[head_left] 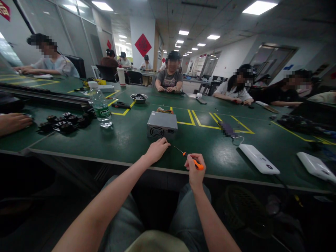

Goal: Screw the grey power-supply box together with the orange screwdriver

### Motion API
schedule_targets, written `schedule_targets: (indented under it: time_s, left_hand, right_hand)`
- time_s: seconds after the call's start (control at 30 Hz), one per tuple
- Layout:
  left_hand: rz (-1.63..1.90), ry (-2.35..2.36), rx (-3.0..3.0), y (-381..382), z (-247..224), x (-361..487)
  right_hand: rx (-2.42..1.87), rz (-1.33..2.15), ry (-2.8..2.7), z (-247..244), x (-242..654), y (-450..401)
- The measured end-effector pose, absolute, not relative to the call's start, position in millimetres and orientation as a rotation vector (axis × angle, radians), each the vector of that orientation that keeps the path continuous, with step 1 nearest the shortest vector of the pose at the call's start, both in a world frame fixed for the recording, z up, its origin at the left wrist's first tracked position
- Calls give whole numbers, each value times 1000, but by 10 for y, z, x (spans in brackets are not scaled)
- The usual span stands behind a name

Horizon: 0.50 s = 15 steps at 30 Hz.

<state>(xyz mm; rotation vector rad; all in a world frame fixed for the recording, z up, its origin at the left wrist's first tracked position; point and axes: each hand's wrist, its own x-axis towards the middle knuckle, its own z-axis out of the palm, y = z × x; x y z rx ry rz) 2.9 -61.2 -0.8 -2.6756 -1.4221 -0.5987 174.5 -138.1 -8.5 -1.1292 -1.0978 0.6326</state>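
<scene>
A grey metal power supply box [162, 120] with a round fan grille and a bundle of wires behind it sits on the green table [126, 140]. My left hand [158, 151] rests on the table just in front of the box, its fingers bent together near the screwdriver's tip; anything between them is too small to make out. My right hand [195, 169] is closed around an orange and black screwdriver [197, 163]. Its thin shaft points up and left toward my left fingertips.
A water bottle [101, 106], black parts [67, 122] and a metal bowl [138, 99] stand to the left. White devices [259, 159] and a phone [228, 129] lie right. Another person's hand [15, 123] is at far left; several people sit around.
</scene>
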Motion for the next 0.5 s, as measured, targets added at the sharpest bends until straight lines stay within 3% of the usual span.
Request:
schedule_targets:
  time_s: [0.5]
  left_hand:
    - [-530,-1398,-2714,-552,37,55]
  right_hand:
    - [-1106,619,-1127,-116,1725,-1407]
